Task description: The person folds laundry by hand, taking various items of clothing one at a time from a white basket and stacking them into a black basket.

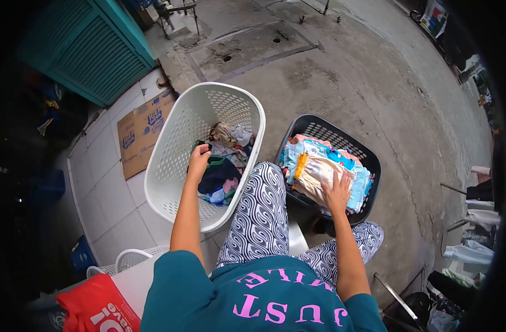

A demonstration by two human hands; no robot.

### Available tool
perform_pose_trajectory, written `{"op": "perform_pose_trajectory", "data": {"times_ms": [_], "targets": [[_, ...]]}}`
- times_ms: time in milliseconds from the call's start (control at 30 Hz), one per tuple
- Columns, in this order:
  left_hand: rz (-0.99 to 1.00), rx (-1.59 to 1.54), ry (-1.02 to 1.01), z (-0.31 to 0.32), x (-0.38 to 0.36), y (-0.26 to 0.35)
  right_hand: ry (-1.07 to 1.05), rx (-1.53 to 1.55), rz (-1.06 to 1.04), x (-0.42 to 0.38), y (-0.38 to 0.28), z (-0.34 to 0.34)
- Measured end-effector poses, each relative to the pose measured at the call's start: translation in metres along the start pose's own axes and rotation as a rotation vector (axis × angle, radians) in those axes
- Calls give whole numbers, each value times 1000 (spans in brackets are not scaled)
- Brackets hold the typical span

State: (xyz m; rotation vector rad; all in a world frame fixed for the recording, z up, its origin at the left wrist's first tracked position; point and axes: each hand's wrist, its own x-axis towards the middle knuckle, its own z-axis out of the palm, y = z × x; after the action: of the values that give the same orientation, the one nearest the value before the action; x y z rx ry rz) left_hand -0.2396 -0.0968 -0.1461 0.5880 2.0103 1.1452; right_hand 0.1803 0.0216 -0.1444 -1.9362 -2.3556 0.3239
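A tall white laundry basket [170, 138] with perforated walls holds loose, crumpled clothes [231, 138]. My left hand [198, 161] reaches into it, its fingers closed on the edge of a dark navy garment [218, 176] with green trim. To the right stands a dark grey basket [374, 166] with a neat stack of folded clothes, several of them light blue. On top lies a cream garment [314, 176] with a yellow-orange band. My right hand [337, 192] rests flat on that garment, fingers spread.
Flattened cardboard [139, 130] lies on white tiles left of the white basket. A teal louvered door [89, 52] stands at upper left. A red bag [95, 304] and another white basket [134, 258] are at lower left. Clothes hang on a rack [477, 252] at right.
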Motion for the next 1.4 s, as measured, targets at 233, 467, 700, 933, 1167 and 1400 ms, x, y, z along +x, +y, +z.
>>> {"op": "perform_pose_trajectory", "data": {"times_ms": [233, 467, 700, 933, 1167, 1400], "targets": [[-21, 442, -153, 21, 35, -109, 59, 53, -241, 13, 38, 27], [74, 1428, -463, 44, 23, -161, 179, 205, -156, -47, 11, -33], [117, 691, -188, 16, 43, -99, 311, 441, -190, -60, -2, -49], [518, 64, -158, -13, 11, 60, 125, 987, -394, -25, -75, -103], [1254, 349, -383, 18, -169, 276, 304, 769, -957, -32, -147, -245], [985, -180, -650, 75, -221, 301, 101, 745, -828, -34, -97, -319]]}}
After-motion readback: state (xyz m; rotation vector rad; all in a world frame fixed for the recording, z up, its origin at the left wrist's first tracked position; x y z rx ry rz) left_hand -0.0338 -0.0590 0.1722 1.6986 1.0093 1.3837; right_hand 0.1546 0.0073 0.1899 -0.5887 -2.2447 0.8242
